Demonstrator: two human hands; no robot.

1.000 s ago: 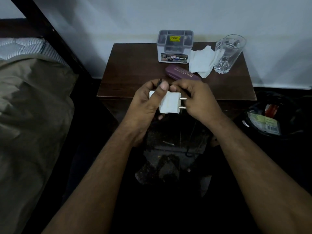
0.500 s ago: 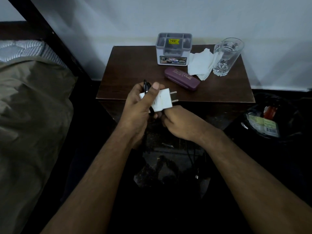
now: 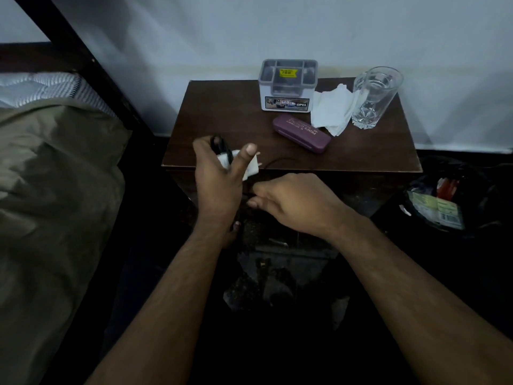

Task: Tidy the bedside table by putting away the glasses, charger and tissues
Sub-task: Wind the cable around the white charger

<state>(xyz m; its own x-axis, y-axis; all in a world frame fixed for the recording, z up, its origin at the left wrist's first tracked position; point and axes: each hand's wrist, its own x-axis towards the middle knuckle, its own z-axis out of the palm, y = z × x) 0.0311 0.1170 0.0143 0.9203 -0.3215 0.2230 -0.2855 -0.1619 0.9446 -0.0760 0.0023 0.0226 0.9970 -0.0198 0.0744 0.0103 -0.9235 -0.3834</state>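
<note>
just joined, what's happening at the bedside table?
A person is winding up a white charger: the left hand holds the plug with black cable looped over it, while the right hand pinches the loose cable below the table edge. On the bedside table, the purple glasses case, tissues, grey organizer and drinking glass sit untouched.

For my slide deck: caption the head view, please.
Left hand holds charger; right hand pinches its cable.
</note>
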